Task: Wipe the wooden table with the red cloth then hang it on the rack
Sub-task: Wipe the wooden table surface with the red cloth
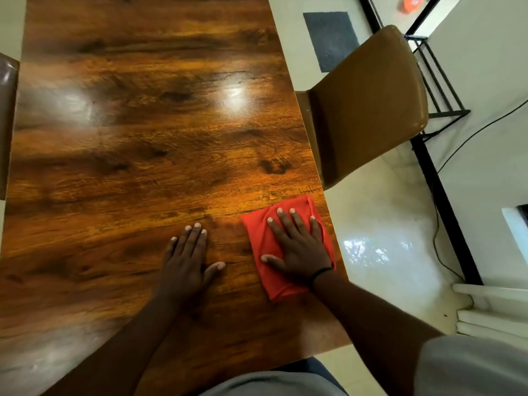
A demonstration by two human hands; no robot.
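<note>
A: Both palms lie flat: right hand [297, 247] spread on the red cloth [285, 247], lower right, near the bench [128, 138] edge.
B: Left hand [185, 258] braces, empty. Sweep in overlapping strokes toward upper left.

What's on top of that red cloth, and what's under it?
The right hand lies flat on the red cloth, fingers spread. The folded cloth rests on the wooden table near its right edge. The wood directly beneath the cloth is covered, so its state cannot be seen.
</note>
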